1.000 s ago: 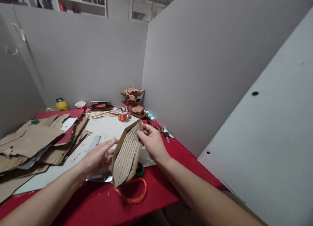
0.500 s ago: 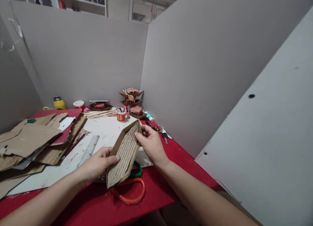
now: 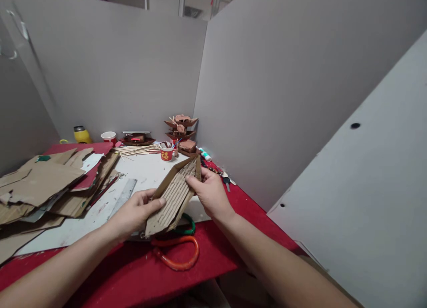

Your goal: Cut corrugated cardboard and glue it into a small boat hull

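Observation:
A small cardboard boat [image 3: 175, 194] with a ribbed corrugated inside is held above the near part of the table. My left hand [image 3: 142, 210] grips its left side, thumb laid on the ribbed surface. Near the pointed far end, my right hand [image 3: 210, 190] pinches the right wall, with the thumb inside and fingers behind. Below the boat lie scissors with an orange handle [image 3: 178, 266] and a green handle [image 3: 191, 228]; their blades are hidden. A metal ruler [image 3: 123, 197] rests left of the boat.
Cardboard sheets [image 3: 43, 179] are piled at the left. Behind stand a red paper cup [image 3: 166, 153], wooden sticks [image 3: 136, 150], stacked brown model boats [image 3: 181, 129] and a yellow bottle [image 3: 82, 135]. Keys [image 3: 227, 181] and a glue tube [image 3: 204, 154] lie along the right, beside the grey partition [image 3: 267, 99].
The boat's far end has turned slightly to the right and the boat lies tilted a little flatter. Both hands keep their hold. The camera view has shifted slightly.

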Demonstrator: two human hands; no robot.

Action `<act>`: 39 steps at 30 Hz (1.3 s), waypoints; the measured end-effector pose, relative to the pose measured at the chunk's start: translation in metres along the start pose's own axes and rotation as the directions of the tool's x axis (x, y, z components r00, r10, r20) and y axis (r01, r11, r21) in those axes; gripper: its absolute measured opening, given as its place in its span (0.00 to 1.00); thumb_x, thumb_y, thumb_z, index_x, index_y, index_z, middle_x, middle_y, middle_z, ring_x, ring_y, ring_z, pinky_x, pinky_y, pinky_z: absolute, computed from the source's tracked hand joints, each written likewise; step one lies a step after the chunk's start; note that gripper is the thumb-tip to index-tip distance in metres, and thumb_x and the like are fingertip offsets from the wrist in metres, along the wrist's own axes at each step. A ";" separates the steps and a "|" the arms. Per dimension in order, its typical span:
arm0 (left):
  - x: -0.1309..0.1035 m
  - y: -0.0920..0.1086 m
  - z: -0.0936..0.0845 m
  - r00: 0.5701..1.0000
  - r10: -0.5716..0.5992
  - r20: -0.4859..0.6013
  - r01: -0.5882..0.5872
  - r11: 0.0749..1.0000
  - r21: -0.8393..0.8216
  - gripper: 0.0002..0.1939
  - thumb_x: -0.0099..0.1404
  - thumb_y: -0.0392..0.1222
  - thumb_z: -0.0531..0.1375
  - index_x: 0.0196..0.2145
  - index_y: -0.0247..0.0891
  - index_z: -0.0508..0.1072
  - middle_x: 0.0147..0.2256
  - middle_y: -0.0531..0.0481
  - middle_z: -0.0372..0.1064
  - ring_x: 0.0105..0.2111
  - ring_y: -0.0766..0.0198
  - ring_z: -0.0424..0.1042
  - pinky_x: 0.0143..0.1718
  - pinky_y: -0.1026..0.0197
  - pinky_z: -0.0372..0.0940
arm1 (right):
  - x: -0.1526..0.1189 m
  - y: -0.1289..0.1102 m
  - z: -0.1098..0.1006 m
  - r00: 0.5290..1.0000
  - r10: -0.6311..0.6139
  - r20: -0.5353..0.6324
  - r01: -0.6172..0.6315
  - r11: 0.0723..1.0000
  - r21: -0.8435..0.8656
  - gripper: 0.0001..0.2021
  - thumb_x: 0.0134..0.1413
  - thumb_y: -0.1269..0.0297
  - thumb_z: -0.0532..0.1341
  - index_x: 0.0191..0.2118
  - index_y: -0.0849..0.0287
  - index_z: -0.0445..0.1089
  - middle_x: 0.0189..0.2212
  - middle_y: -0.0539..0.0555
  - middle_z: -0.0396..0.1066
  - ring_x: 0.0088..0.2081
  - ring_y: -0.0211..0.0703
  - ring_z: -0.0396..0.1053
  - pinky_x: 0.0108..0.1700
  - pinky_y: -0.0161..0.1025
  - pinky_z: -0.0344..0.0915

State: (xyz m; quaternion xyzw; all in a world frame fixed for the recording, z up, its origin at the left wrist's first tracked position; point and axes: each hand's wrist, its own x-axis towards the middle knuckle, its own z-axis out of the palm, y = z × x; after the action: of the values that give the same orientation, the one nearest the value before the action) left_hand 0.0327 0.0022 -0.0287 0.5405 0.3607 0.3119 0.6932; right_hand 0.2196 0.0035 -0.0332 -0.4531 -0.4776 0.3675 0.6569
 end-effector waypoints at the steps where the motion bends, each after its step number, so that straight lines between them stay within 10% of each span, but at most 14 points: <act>1: 0.001 0.000 -0.001 0.999 0.015 -0.044 -0.016 1.000 -0.008 0.19 0.52 0.48 0.69 0.39 0.35 0.76 0.33 0.48 0.77 0.29 0.62 0.74 0.34 0.63 0.68 | 0.001 -0.002 -0.001 0.999 -0.026 -0.023 0.025 1.000 -0.008 0.09 0.41 0.63 0.63 0.31 0.61 0.72 0.27 0.52 0.75 0.30 0.43 0.72 0.34 0.39 0.69; 5: 0.003 -0.003 -0.005 0.984 0.045 -0.172 -0.055 0.997 -0.052 0.16 0.55 0.52 0.66 0.33 0.37 0.76 0.27 0.51 0.75 0.25 0.64 0.72 0.27 0.65 0.67 | 0.001 -0.009 -0.003 0.987 -0.132 -0.092 0.128 0.990 -0.054 0.11 0.43 0.64 0.62 0.36 0.61 0.72 0.32 0.52 0.76 0.36 0.45 0.73 0.38 0.39 0.69; 11: -0.002 0.003 -0.002 0.998 -0.022 -0.059 0.016 0.995 -0.101 0.20 0.60 0.58 0.59 0.40 0.38 0.72 0.24 0.52 0.71 0.23 0.61 0.73 0.24 0.62 0.68 | -0.002 -0.013 -0.007 0.969 -0.186 -0.165 0.169 0.979 -0.112 0.09 0.47 0.65 0.62 0.37 0.59 0.72 0.33 0.52 0.75 0.32 0.43 0.73 0.29 0.36 0.69; 16: 0.006 0.005 -0.014 0.960 0.092 -0.265 -0.107 0.993 -0.042 0.13 0.63 0.48 0.58 0.38 0.35 0.71 0.28 0.50 0.72 0.23 0.67 0.71 0.26 0.64 0.70 | 0.004 -0.020 -0.012 0.944 -0.208 -0.258 0.189 0.977 -0.096 0.07 0.44 0.68 0.62 0.34 0.57 0.72 0.28 0.48 0.74 0.29 0.41 0.71 0.31 0.36 0.69; 24: 0.017 -0.010 -0.024 0.948 0.165 -0.271 -0.167 0.986 0.015 0.20 0.57 0.52 0.63 0.20 0.36 0.63 0.15 0.56 0.63 0.15 0.69 0.66 0.16 0.70 0.60 | 0.014 -0.017 -0.011 0.941 -0.025 -0.338 0.084 0.983 0.160 0.07 0.44 0.65 0.63 0.33 0.57 0.68 0.25 0.47 0.74 0.28 0.41 0.73 0.27 0.36 0.71; 30: -0.002 -0.008 0.013 0.977 0.141 -0.163 -0.145 0.989 -0.015 0.22 0.53 0.48 0.68 0.44 0.38 0.71 0.45 0.43 0.74 0.33 0.57 0.78 0.30 0.61 0.72 | 0.009 -0.009 0.013 0.947 0.127 -0.294 -0.020 0.939 0.344 0.13 0.41 0.65 0.65 0.37 0.57 0.67 0.26 0.46 0.74 0.24 0.40 0.72 0.23 0.35 0.70; 39: 0.005 -0.002 -0.001 0.806 0.297 -0.512 -0.423 0.894 -0.148 0.21 0.55 0.44 0.67 0.46 0.36 0.72 0.46 0.43 0.73 0.42 0.53 0.75 0.34 0.55 0.75 | -0.013 -0.007 0.047 0.974 0.129 -0.184 -0.026 0.878 0.478 0.12 0.41 0.66 0.66 0.35 0.58 0.67 0.33 0.48 0.76 0.33 0.41 0.73 0.37 0.42 0.74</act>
State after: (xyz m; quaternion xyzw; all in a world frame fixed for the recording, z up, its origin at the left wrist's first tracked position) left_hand 0.0346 0.0068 -0.0319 0.4123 0.3665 0.6054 0.5737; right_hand 0.1714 0.0006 -0.0241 -0.3343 -0.2829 0.4488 0.7790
